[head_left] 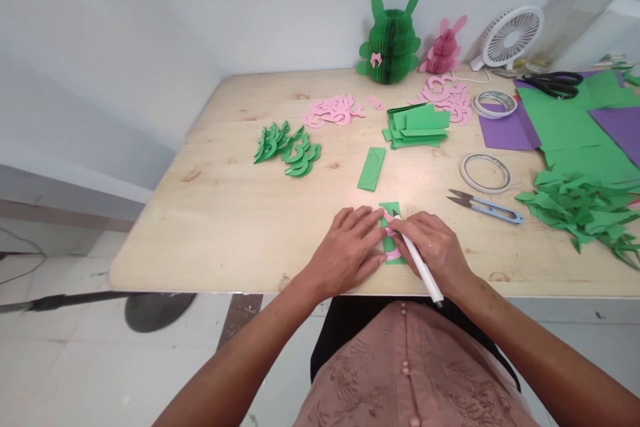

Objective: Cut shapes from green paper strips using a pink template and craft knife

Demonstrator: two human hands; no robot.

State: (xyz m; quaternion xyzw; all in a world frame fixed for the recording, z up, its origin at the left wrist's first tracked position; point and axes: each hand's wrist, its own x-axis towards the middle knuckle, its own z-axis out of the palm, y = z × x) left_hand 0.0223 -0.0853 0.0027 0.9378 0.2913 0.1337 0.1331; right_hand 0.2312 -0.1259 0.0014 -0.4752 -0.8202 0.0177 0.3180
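Observation:
Near the table's front edge lies a small green paper strip [393, 206] with a pink curved paper cutout [393, 254] on top. My left hand [349, 245] is flat, fingers outstretched, its fingertips pressing the cutout and the strip's left edge. My right hand [434, 248] grips a white marker [423, 269], its tip by the upper part of the cutout; the fingers partly cover both papers. Just beyond lies another green paper strip [371, 169] with a faint drawn outline.
Green cutouts [299, 155], pink cutouts [331, 111] and a stack of green strips [418, 127] lie farther back. Blue thread snips [487, 205], tape rolls [485, 172], green scraps [583, 210] and black scissors [553, 84] are rightward. Paper rabbits [393, 47] and a fan [513, 33] stand by the wall.

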